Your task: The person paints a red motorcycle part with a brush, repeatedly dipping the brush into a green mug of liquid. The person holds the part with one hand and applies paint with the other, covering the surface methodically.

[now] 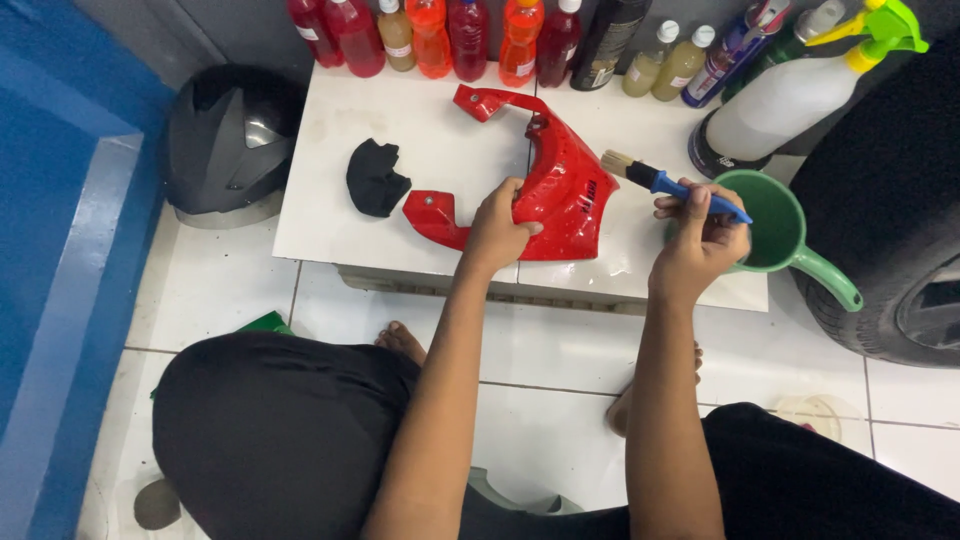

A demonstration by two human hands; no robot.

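Under the left hand (497,232) lies a glossy red motorcycle fairing panel (560,185). The right hand (700,245) grips a detailing brush (672,186) with a blue handle, black collar and pale bristles. Just behind that hand sits a green plastic dipper (790,235). Left of the left hand rests a black cloth (375,178) on the white tiled platform (330,215). Beyond both hands stand red and orange bottles (430,35).

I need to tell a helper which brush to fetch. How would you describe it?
On the white table, look right of the red panel, above the green scoop. The brush is in the right hand: blue handle, pale bristles, unlike anything nearby.
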